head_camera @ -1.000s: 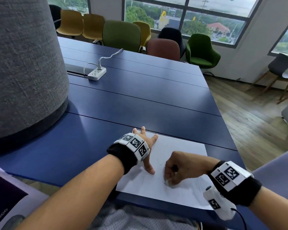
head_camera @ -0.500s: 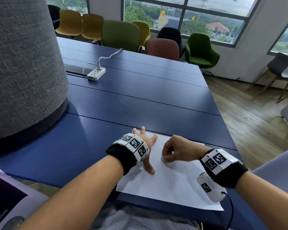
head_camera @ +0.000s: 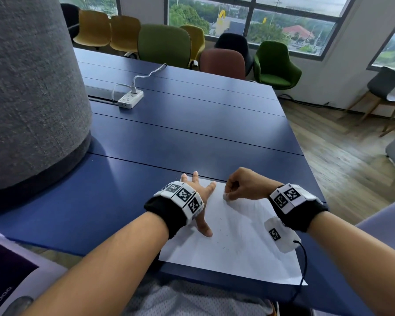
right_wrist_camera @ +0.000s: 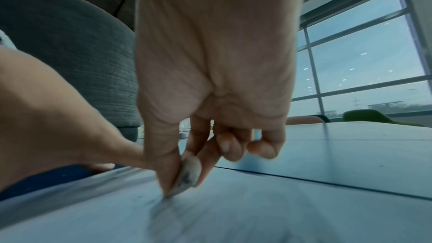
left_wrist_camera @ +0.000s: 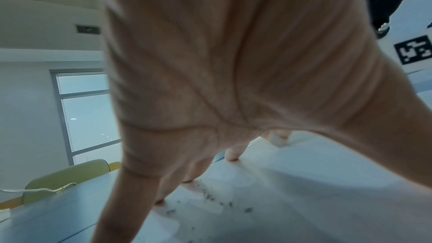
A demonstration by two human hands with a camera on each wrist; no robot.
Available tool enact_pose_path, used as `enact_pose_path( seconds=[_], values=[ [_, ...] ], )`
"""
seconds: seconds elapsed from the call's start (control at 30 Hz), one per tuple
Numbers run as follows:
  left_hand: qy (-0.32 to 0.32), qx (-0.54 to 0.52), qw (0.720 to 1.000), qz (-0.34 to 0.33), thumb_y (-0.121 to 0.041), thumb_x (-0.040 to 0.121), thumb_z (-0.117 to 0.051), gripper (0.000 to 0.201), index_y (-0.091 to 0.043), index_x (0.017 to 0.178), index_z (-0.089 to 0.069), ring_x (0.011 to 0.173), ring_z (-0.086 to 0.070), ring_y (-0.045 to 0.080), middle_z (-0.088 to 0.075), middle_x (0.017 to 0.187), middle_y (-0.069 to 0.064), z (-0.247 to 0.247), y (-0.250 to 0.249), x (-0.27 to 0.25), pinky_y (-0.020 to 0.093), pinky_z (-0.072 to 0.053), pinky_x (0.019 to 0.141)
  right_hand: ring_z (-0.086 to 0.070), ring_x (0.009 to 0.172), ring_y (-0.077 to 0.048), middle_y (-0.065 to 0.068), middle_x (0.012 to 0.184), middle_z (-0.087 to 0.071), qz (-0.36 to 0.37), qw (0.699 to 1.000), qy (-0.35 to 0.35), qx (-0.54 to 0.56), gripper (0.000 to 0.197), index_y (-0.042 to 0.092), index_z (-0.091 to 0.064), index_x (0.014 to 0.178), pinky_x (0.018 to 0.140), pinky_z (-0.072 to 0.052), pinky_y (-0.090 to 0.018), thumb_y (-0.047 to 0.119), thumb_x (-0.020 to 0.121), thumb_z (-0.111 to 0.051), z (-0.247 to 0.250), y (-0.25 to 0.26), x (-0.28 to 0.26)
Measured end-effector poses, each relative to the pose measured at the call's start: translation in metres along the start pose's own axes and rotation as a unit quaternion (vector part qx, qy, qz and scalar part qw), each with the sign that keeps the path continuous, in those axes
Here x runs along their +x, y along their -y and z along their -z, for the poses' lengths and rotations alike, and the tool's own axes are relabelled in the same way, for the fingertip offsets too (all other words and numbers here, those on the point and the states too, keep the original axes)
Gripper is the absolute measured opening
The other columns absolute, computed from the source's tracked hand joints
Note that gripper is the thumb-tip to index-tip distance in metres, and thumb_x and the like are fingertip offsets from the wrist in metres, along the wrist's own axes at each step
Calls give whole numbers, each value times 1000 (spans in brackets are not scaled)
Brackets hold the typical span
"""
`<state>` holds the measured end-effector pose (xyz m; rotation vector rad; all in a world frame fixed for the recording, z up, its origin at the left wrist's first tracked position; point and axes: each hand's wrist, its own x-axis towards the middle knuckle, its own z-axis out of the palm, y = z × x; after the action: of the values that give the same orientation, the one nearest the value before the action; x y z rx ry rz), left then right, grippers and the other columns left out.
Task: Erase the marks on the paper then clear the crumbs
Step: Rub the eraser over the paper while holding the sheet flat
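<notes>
A white sheet of paper (head_camera: 237,247) lies at the near edge of the blue table (head_camera: 192,137). My left hand (head_camera: 200,195) rests flat on the sheet's left part, fingers spread and straight. My right hand (head_camera: 242,188) pinches a small smudged white eraser (head_camera: 225,196) between thumb and fingers, its tip on the paper near the far edge. The right wrist view shows the eraser (right_wrist_camera: 187,176) pressed to the sheet with faint pencil marks (right_wrist_camera: 149,200) beside it. Dark eraser crumbs (left_wrist_camera: 210,199) lie on the paper by my left fingers; a few specks (head_camera: 220,231) show near the thumb.
A large grey fabric-covered column (head_camera: 27,92) stands on the left of the table. A white power strip (head_camera: 130,99) with its cable lies farther back. Coloured chairs (head_camera: 164,44) line the far side below the windows. The table's right edge drops to a wooden floor (head_camera: 342,160).
My right hand with the eraser has moved away from me across the sheet, from the middle to near the far edge. The left hand has stayed in place.
</notes>
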<state>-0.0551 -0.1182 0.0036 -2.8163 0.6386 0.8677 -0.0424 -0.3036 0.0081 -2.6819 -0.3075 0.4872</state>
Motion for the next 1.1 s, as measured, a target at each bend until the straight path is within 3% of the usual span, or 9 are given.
enact_pose_path(
  seconds=[0.07,0.2,0.37,0.5,0.63,0.8,0.93,1.07,1.1],
  values=[
    [-2,-1,1000,-2,-67,55,-85,143,-40,155,13,147,14,48,26,160,17,-1,0,1,68,-23,113,-53,58,-2,4,71,-65,-5,999,-30,9,12,13,-75,83,59,-44,-18,24,79,-78,0,-3,2],
    [1,5,1000,2,-67,57,-84,142,-39,155,14,147,13,48,26,160,18,1,-1,-1,67,-21,113,-54,54,4,9,68,-67,17,998,65,3,7,16,-76,82,56,-43,-10,21,78,-79,1,1,-3],
    [3,5,1000,1,-68,54,-85,144,-39,155,14,146,12,50,26,160,19,0,0,3,68,-25,112,-53,57,0,2,73,-68,1,999,-33,-8,10,11,-75,84,56,-42,-11,20,81,-75,1,-5,5],
    [3,5,1000,-1,-67,56,-85,143,-38,155,13,146,12,50,26,160,19,2,-1,-1,68,-23,112,-57,59,2,4,75,-72,14,998,67,-3,9,15,-76,83,62,-47,-15,23,79,-78,3,-3,1],
    [1,3,1000,0,-67,53,-85,144,-39,155,13,146,13,50,25,160,19,1,-1,2,68,-24,112,-53,57,0,7,68,-64,-2,999,-32,1,7,14,-75,82,57,-43,-13,21,81,-76,4,-8,8],
    [3,1,1000,1,-66,55,-86,143,-39,155,13,146,13,50,25,160,18,2,-2,-2,69,-23,112,-55,57,2,10,68,-66,4,999,50,-4,10,17,-76,83,59,-44,-13,26,78,-79,7,-8,3],
    [0,-1,1000,-5,-66,54,-86,144,-38,155,12,146,13,50,24,160,19,1,0,0,69,-23,112,-55,60,0,2,75,-69,2,999,-37,-3,9,12,-75,83,59,-44,-15,21,82,-75,5,-10,8],
    [1,3,1000,0,-66,55,-86,143,-38,155,13,146,13,50,25,160,19,3,-1,-2,69,-21,113,-53,52,7,14,62,-63,14,997,74,5,6,22,-73,77,54,-40,-7,22,80,-78,8,-8,2],
    [3,2,1000,0,-65,56,-86,143,-38,155,13,146,13,50,25,160,19,3,-2,-3,69,-21,113,-53,52,6,14,62,-63,11,998,67,2,6,23,-73,77,53,-39,-6,23,79,-78,9,-8,3]
  ],
)
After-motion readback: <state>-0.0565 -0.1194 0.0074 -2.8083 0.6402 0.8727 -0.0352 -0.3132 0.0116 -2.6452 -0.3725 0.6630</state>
